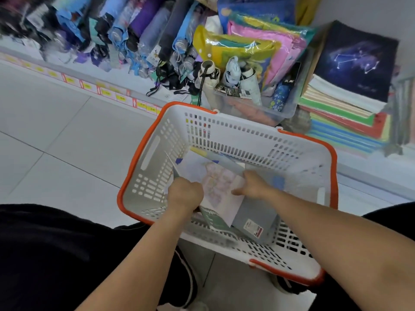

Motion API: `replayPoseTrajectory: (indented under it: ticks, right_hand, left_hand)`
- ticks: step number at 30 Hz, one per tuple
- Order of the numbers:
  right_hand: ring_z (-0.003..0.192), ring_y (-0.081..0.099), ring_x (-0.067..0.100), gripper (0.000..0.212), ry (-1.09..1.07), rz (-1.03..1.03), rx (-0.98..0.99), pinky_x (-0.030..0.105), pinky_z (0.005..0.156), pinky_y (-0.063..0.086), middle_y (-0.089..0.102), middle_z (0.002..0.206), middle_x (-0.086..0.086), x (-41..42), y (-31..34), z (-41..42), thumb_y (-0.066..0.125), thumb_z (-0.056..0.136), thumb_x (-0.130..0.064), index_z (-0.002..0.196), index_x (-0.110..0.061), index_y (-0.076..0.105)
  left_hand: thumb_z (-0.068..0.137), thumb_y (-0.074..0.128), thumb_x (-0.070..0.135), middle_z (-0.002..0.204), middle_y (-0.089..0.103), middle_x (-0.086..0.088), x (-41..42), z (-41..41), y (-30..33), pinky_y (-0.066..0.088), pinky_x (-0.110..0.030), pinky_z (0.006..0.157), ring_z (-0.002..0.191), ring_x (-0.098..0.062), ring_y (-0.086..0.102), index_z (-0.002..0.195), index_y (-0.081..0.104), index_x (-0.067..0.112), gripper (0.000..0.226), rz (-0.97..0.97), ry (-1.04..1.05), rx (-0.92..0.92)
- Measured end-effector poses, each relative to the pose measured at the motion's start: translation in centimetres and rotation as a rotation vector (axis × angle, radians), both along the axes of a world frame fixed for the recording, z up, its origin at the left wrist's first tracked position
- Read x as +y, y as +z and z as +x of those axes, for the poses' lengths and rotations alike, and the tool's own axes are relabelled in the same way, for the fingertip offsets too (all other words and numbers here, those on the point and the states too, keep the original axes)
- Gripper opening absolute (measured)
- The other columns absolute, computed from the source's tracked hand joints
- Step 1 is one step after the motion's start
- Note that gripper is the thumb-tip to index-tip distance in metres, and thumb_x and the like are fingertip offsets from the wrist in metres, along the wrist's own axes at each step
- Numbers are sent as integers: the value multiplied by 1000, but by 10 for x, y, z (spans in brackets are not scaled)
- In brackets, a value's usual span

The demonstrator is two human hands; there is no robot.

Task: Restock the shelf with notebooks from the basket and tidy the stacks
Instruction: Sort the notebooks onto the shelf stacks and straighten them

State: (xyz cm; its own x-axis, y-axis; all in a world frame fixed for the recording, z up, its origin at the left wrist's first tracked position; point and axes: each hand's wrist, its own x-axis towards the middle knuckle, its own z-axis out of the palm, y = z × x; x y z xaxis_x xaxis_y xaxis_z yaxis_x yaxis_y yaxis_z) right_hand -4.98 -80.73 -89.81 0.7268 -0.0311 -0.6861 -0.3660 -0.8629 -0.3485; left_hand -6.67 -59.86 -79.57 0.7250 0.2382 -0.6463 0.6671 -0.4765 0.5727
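A pale, pastel-patterned notebook lies tilted atop a grey notebook and a green one inside the white, orange-rimmed basket. The left hand and right hand both pinch its edges. Beyond, the shelf carries a notebook stack topped by a constellation cover.
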Motion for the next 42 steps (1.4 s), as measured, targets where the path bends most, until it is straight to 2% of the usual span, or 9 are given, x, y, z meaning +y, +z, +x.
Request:
replayPoseTrajectory:
  ticks: [4,9,14,19,26,29,34,37,42]
  right_hand:
    - [129,42,32,83,-61,-110,-72,41,100,45,43,141,13,8,-22,-13,83,74,-43,139,-11,43]
    - [93,67,29,35,-111,19,55,35,67,54,67,108,14,10,-3,8,72,88,-33,102,-2,65]
    - [76,69,30,41,-114,231,-18,37,64,60,60,118,16,15,99,45,62,96,-15,135,-3,52]
    - [70,68,29,27,-184,332,-249,35,54,60,66,105,17,-9,234,66,61,95,-10,120,0,60]
    - [57,70,9,24,-709,1024,-110,18,51,57,74,75,4,-73,322,10,61,88,-6,111,-9,65]
    - [68,73,16,33,-501,882,14,25,53,59,74,94,11,-76,328,-17,68,81,-9,114,-8,67]
    - [92,68,17,44,-90,357,-56,38,84,60,72,108,3,-65,337,-23,78,83,-33,117,-10,63]
    - [102,67,11,51,-270,650,-334,26,82,58,69,114,-6,-50,357,-18,82,78,-27,121,-27,55]
    - [112,67,29,40,-517,1145,-632,45,100,50,70,121,11,-48,393,-7,73,85,-11,125,-11,65]
  left_hand:
    - [84,48,2,93,56,-4,14,4,37,48,-35,72,90,-33,59,123,47,6,40,200,-137,-222]
    - [82,50,-2,75,63,-6,23,0,40,42,-30,47,56,-29,59,145,-28,44,110,292,-237,-376]
    - [86,49,1,126,62,-13,27,2,41,52,-37,80,106,-32,63,140,49,13,55,451,-264,-226]
    - [88,52,12,133,59,-13,38,15,54,46,-35,96,121,-33,56,128,60,6,41,373,-258,-164]
    - [75,54,79,98,74,-9,8,18,132,57,-44,84,91,-31,70,100,71,16,71,-558,255,-118]
    - [75,75,55,109,74,-9,-6,18,164,57,-45,86,98,-29,72,118,69,17,57,-831,182,-243]
    - [80,72,-4,104,74,-12,-3,25,213,58,-46,82,91,-31,72,107,71,6,29,-794,153,-471]
    - [83,67,-7,117,70,-13,-4,38,254,58,-45,82,99,-28,71,119,66,8,40,-894,-46,-652]
    - [78,74,-8,143,47,6,-51,80,326,50,-39,98,123,-15,53,153,20,29,99,-707,-207,-981]
